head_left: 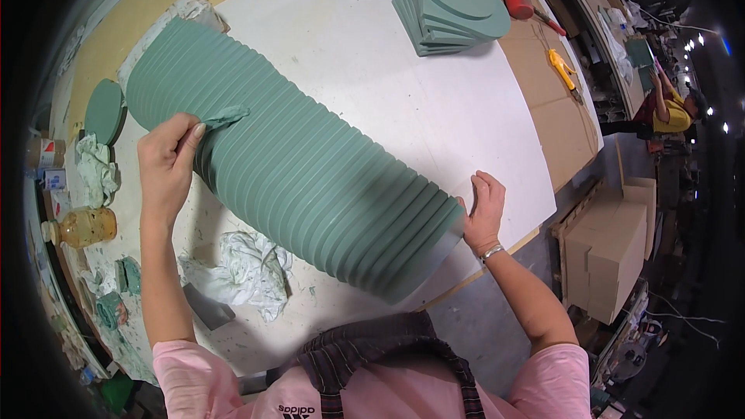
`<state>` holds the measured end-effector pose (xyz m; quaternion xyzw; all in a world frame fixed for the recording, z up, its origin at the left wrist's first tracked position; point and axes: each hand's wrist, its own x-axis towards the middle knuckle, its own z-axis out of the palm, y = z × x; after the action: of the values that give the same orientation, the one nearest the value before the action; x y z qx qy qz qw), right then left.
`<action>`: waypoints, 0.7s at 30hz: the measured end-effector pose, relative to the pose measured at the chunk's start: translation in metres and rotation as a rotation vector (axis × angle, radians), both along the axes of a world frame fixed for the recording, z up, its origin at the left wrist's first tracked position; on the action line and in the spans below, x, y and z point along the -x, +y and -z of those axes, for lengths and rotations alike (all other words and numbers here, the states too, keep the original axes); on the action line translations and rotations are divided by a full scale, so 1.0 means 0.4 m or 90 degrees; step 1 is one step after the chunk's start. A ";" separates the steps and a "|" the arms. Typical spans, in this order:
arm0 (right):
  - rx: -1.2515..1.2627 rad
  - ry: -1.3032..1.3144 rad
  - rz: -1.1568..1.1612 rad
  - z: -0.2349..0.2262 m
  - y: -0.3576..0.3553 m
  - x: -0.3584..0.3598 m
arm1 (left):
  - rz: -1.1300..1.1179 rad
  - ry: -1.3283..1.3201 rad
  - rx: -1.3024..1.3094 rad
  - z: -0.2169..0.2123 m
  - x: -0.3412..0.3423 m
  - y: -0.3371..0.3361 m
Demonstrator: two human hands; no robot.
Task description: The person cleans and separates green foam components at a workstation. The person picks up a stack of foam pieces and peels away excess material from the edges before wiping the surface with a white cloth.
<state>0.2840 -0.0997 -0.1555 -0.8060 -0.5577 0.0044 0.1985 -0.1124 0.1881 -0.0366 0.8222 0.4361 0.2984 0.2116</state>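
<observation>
Row of round-ended green panels (310,174); lies between left hand (168,151), pinching green rag (227,117), and right hand (483,213), loosely spread at end.

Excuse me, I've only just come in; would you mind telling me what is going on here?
A person's left hand pinches a green cloth against a long row of green panels lying across a white table. The right hand is at the row's right end. A smaller stack of green panels sits farther back, and a crumpled rag lies nearer the person.
</observation>
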 end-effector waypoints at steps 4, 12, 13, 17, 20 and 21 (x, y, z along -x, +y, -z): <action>0.000 0.004 -0.001 -0.006 0.003 0.004 | -0.056 -0.018 -0.019 -0.003 0.016 0.027; -0.001 0.003 -0.001 -0.003 -0.001 0.002 | -0.048 -0.023 -0.035 0.001 -0.019 0.102; -0.002 0.000 -0.003 -0.003 -0.001 0.000 | -0.046 -0.030 -0.038 0.002 -0.024 0.114; -0.003 -0.001 -0.001 0.000 -0.002 0.000 | -0.033 -0.046 -0.017 0.005 -0.045 0.137; -0.002 0.000 -0.002 0.001 -0.002 -0.003 | -0.029 -0.008 -0.031 0.010 -0.065 0.153; -0.002 -0.001 -0.003 0.001 -0.002 -0.003 | -0.027 -0.008 -0.031 0.011 -0.071 0.161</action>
<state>0.2853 -0.1007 -0.1561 -0.8045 -0.5596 0.0033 0.1989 -0.0841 0.2524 -0.0409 0.8155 0.4450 0.3187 0.1881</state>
